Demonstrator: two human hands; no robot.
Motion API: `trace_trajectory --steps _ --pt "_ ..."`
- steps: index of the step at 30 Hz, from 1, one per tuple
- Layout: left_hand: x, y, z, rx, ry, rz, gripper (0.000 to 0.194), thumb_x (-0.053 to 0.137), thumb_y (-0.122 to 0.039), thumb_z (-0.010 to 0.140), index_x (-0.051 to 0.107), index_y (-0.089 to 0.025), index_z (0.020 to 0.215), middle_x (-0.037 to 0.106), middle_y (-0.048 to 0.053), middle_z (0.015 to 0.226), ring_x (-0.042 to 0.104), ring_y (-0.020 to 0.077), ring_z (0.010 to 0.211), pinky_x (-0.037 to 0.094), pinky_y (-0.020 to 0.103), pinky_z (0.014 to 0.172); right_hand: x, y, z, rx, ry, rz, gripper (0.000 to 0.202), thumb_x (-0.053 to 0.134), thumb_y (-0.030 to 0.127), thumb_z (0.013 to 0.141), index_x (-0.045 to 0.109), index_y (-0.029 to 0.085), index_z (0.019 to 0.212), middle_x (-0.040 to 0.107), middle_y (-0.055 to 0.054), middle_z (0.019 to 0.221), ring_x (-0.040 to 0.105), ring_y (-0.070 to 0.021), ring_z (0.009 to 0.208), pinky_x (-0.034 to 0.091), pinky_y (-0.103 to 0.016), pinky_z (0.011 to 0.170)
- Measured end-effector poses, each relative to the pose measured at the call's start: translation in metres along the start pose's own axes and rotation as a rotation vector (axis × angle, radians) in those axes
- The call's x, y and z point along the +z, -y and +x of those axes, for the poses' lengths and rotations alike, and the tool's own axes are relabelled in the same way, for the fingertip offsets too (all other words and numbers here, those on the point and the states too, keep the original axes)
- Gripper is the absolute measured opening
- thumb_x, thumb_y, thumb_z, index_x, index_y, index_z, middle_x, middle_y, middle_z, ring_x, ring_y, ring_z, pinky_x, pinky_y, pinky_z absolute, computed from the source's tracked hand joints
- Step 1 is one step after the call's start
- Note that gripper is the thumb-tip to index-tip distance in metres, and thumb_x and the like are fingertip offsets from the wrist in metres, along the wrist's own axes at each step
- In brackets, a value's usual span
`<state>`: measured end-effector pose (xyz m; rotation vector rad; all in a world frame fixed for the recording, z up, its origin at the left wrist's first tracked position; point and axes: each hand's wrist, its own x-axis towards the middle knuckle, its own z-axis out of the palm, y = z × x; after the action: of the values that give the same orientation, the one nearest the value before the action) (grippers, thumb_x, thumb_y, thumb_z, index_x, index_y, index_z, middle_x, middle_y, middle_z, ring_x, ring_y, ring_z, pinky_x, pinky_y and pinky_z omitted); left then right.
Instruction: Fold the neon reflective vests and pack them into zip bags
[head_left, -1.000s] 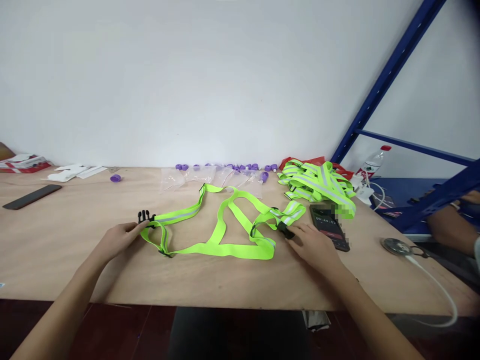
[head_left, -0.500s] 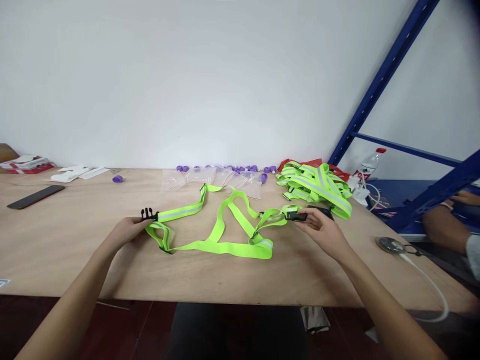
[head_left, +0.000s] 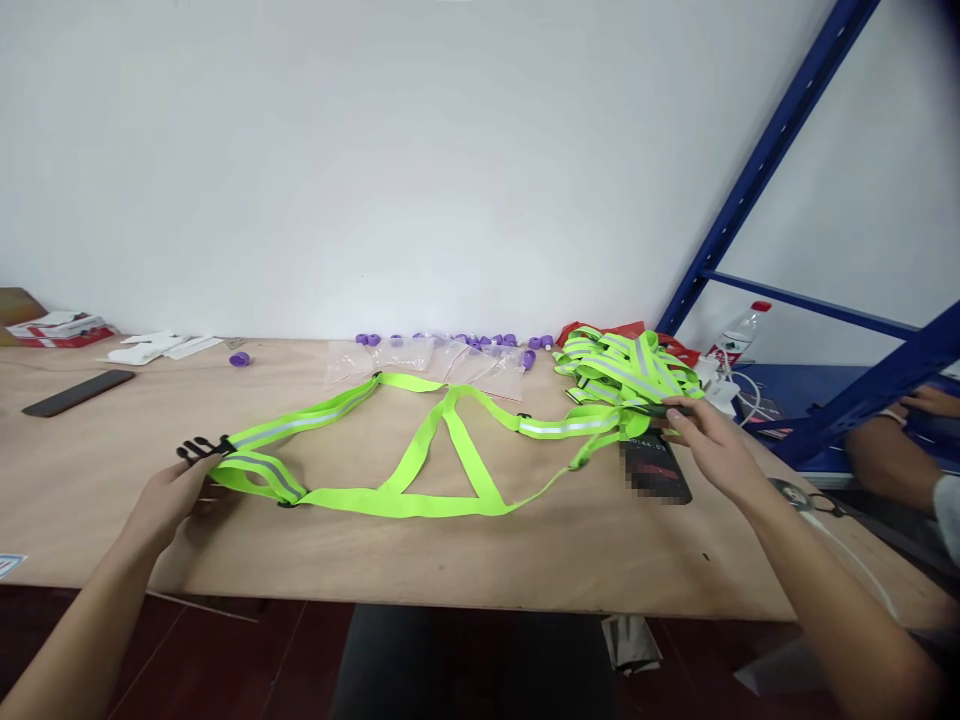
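Note:
A neon-yellow reflective harness [head_left: 435, 503] of elastic straps is stretched wide above the wooden table [head_left: 360, 560]. My left hand [head_left: 169, 497] is closed on its left end, by a black buckle prong piece [head_left: 204, 449] that points up and left. At the other end my right hand [head_left: 709, 440] pinches a black buckle piece [head_left: 657, 410], partly covered by the fingers. Between the hands the straps form a long loop with a triangle in the middle. Beneath the right end lies a phone [head_left: 656, 468] with its screen lit.
More reflective straps [head_left: 630, 365] are heaped on red plastic at the back right. Clear bags [head_left: 480, 370] and several purple caps [head_left: 495, 342] lie along the wall. A dark flat bar [head_left: 79, 392] is at left. A co-worker's arm [head_left: 892, 455] shows beyond the blue rack [head_left: 780, 140].
My hands have moved apart, the left one leftward and the right one rightward. The harness has gone from slack and folded to stretched out, and more of the phone shows.

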<state>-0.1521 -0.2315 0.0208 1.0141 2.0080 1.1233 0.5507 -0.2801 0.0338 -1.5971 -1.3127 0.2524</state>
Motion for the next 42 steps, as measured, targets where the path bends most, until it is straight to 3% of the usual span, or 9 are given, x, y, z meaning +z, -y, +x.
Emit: trace_trajectory --steps 5,11,18,23,26,30,34,38,42 --pt "0.0 -0.001 -0.01 0.019 -0.052 -0.218 0.023 0.069 -0.039 0.077 0.061 -0.02 0.088 0.072 0.0 0.069 0.07 0.029 0.076 0.06 0.041 0.066 0.0 0.008 0.003 0.249 -0.006 0.562 0.042 0.08 0.046 0.073 0.068 0.025 0.107 0.064 -0.019 0.128 0.068 -0.0266 0.105 0.056 -0.04 0.08" --pt "0.032 -0.031 -0.032 0.098 0.094 -0.566 0.016 0.06 -0.027 0.077 0.066 -0.014 0.085 0.077 0.008 0.081 0.073 0.0301 0.093 0.063 0.039 0.08 0.025 0.024 0.002 0.156 0.003 0.799 0.039 0.079 0.043 0.074 0.07 0.034 0.111 0.072 -0.002 0.114 0.069 -0.0218 0.097 0.059 -0.037 0.081" --pt "0.074 -0.086 -0.076 0.078 0.206 -0.916 0.027 0.061 -0.025 0.068 0.071 -0.013 0.09 0.076 0.01 0.093 0.072 0.0247 0.091 0.062 0.034 0.077 0.047 0.051 0.007 0.061 0.1 0.828 0.028 0.073 0.045 0.078 0.072 0.026 0.099 0.075 -0.004 0.098 0.07 -0.025 0.097 0.056 -0.042 0.092" --pt "0.113 -0.089 -0.111 0.409 0.322 -0.352 0.021 0.06 -0.035 0.065 0.06 -0.017 0.077 0.059 0.001 0.065 0.053 0.0169 0.056 0.043 0.028 0.052 0.074 0.091 -0.02 -0.234 0.365 0.211 0.035 0.076 0.035 0.076 0.071 0.024 0.108 0.075 -0.007 0.107 0.07 -0.0281 0.1 0.054 -0.045 0.092" --pt "0.142 -0.075 -0.14 0.761 0.405 0.286 0.017 0.057 -0.03 0.072 0.042 -0.022 0.067 0.047 -0.002 0.064 0.048 0.017 0.06 0.036 0.028 0.055 0.104 0.11 -0.053 -0.569 0.613 -0.188 0.03 0.071 0.023 0.079 0.072 0.023 0.109 0.074 -0.009 0.109 0.066 -0.0291 0.106 0.05 -0.049 0.098" --pt "0.163 -0.059 -0.166 0.87 0.48 0.754 0.01 0.055 -0.026 0.08 0.046 -0.022 0.079 0.057 0.004 0.088 0.058 0.0233 0.078 0.038 0.031 0.061 0.139 0.11 -0.085 -0.745 0.79 -0.378 0.043 0.08 0.028 0.078 0.068 0.02 0.118 0.072 -0.011 0.115 0.066 -0.0302 0.11 0.038 -0.06 0.111" --pt "0.155 -0.058 -0.165 0.824 0.604 0.741 0.022 0.064 -0.038 0.082 0.049 -0.023 0.087 0.061 0.004 0.097 0.062 0.0268 0.091 0.045 0.034 0.072 0.132 0.098 -0.092 -0.752 0.627 -0.374 0.055 0.082 0.042 0.079 0.063 0.019 0.125 0.067 -0.014 0.123 0.062 -0.0315 0.115 0.044 -0.054 0.106" --pt "0.14 -0.058 -0.155 0.82 0.789 0.553 0.025 0.066 -0.041 0.084 0.058 -0.024 0.101 0.064 0.005 0.113 0.062 0.0269 0.104 0.048 0.037 0.087 0.106 0.091 -0.095 -0.568 0.444 -0.429 0.042 0.074 0.05 0.084 0.067 0.019 0.111 0.07 -0.012 0.108 0.065 -0.0301 0.101 0.05 -0.043 0.088" --pt "0.138 -0.05 -0.153 0.825 0.76 0.502 0.027 0.063 -0.042 0.088 0.062 -0.026 0.11 0.067 0.005 0.115 0.062 0.0273 0.106 0.049 0.039 0.089 0.101 0.095 -0.102 -0.449 0.458 -0.542 0.043 0.07 0.052 0.086 0.066 0.021 0.115 0.072 -0.01 0.111 0.066 -0.0307 0.102 0.049 -0.043 0.089"
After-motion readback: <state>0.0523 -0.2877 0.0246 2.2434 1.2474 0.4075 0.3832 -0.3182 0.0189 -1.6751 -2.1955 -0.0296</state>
